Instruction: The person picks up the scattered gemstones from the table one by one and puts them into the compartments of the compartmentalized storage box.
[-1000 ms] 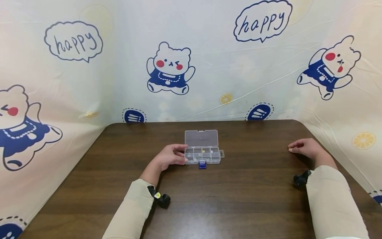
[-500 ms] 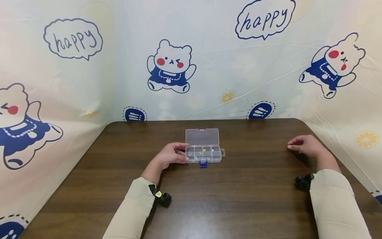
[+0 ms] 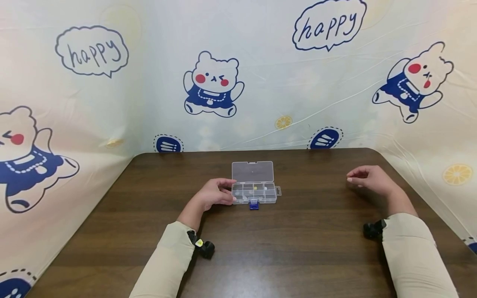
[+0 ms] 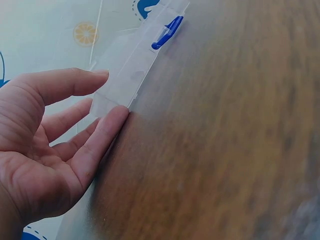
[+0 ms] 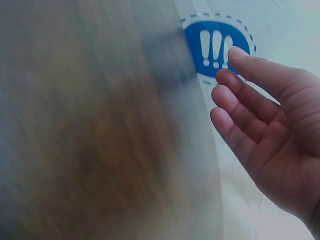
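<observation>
On the table, a clear plastic compartment box point(image 3: 253, 193) lies with its lid point(image 3: 252, 171) swung back and its blue latch point(image 3: 254, 204) hanging at the front. Small white and yellow pieces point(image 3: 255, 188) sit in some compartments, too tiny to identify. My left hand point(image 3: 212, 193) holds the box's left end; in the left wrist view its fingertips point(image 4: 120, 114) touch the box's end. Well to the right of the box, my right hand point(image 3: 372, 180) hovers with bent fingers, fingertips close together. In the right wrist view I make out no thing there; a tiny piece might be hidden.
The brown wooden table point(image 3: 290, 256) extends around the box, with its far edge behind the lid. A printed cloth point(image 3: 261, 82) with bears and lettering hangs behind and along both sides. Wrist cameras point(image 3: 206, 250) are strapped to both sleeves.
My right hand has risen from the table at the right and moved left. The small orange-brown spot at its fingertips earlier is no longer distinct. My left hand and the box stay put.
</observation>
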Tool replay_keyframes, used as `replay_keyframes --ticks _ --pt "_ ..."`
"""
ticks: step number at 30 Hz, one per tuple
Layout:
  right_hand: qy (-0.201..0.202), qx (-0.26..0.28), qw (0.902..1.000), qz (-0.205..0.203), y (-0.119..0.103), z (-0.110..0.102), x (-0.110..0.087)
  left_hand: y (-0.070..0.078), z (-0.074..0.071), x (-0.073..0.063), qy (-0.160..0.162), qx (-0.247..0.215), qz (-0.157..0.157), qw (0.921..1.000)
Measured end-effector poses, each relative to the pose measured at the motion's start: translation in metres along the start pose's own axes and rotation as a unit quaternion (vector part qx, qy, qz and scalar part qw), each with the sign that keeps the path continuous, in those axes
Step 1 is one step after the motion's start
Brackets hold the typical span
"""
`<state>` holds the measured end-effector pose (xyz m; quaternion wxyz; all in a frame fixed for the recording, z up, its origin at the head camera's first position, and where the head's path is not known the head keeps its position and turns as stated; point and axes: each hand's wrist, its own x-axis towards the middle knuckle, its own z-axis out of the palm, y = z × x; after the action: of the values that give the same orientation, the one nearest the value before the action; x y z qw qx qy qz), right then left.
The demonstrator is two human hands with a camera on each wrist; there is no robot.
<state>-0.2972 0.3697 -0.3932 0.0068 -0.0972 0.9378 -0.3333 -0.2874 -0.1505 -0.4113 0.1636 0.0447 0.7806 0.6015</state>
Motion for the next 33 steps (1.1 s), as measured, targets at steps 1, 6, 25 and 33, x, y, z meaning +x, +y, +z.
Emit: replay_keyframes --ticks 1,6,25,33 --pt "-0.001 0.004 1.0 -0.005 -0.002 0.001 0.001 0.0 0.0 0.0 0.001 0.002 -0.001 1.0" --pt "-0.005 0.008 0.9996 -0.025 -0.016 0.006 0.004 -0.001 0.0 0.001 0.001 0.0 -0.003 1.0" --pt "-0.012 -0.002 0.9985 -0.053 -0.048 0.019 0.007 0.001 0.0 -0.001 0.002 -0.001 -0.003 1.0" --pt "-0.022 0.004 0.9969 -0.075 -0.058 0.025 0.008 0.001 0.001 -0.001 0.004 0.002 -0.002 1.0"
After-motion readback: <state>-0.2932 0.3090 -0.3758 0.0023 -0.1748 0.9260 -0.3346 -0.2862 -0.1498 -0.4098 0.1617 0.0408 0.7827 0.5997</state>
